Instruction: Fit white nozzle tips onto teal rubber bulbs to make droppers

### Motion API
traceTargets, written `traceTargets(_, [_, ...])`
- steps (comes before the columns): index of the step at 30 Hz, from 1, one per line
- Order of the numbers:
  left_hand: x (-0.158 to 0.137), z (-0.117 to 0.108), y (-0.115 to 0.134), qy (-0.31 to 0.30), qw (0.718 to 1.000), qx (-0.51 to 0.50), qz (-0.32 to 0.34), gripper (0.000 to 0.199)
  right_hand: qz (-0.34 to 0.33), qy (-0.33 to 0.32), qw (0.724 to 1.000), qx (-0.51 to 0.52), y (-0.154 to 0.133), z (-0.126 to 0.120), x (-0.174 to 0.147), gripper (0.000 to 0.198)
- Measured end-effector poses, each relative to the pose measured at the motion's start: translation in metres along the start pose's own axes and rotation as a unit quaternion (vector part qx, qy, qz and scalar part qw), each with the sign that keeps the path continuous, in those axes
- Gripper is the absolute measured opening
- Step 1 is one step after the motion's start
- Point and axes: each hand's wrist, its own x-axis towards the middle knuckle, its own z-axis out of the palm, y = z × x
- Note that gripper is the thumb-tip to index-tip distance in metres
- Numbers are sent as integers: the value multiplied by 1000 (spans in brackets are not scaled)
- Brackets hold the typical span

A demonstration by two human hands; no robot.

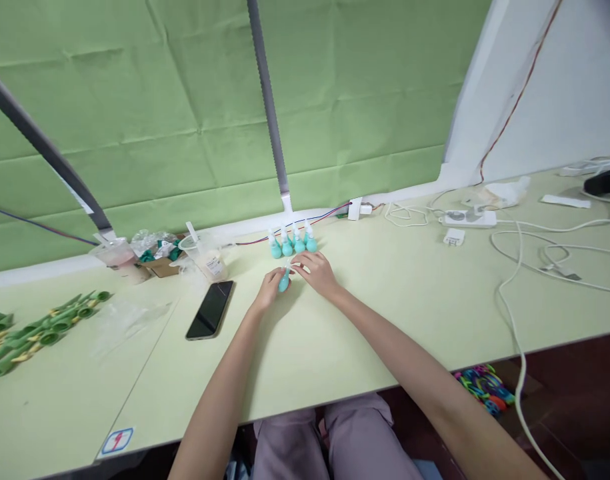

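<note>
Left hand (269,288) grips teal squeeze-bulb bottle (283,282) over table (375,320), in front of four similar bottles (287,249) standing in a row. Right hand (319,272) has fingertips at its white nozzle (287,263); can't tell if pinching.

The phone (209,310) lies before the cup (211,263), left of the bottles (299,245).

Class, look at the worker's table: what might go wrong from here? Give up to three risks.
1. The right hand works close to the row of four teal bottles, so a knuckle could knock one over.
2. The plastic cup stands just behind the phone; if tipped, any contents might reach it.
3. The white cable hangs over the front edge, where it could be snagged.
</note>
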Motion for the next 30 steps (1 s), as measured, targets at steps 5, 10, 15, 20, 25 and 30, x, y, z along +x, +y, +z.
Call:
traceTargets(5, [-1, 3, 1, -8, 999, -38, -22, 39, -41, -8, 997, -57, 1, -2, 0, 19])
traceTargets(10, [-2, 6, -3, -7, 999, -11, -48, 37, -99, -82, 983, -128, 3, -8, 2, 21])
traceTargets(15, [-3, 7, -5, -4, 998, 29, -47, 40, -84, -125, 983, -103, 5, -8, 2, 21])
traceTargets(20, [-3, 5, -6, -10, 998, 38, -58, 41, -42, -130, 989, -62, 1, -7, 0, 19])
traceTargets(25, [-3, 4, -7, -12, 998, 28, -57, 40, -43, -119, 990, -68, 2, -7, -3, 20])
traceTargets(30, [-4, 8, -6, -27, 997, 19, -71, 40, -127, -115, 977, -128, 11, -7, -7, 23])
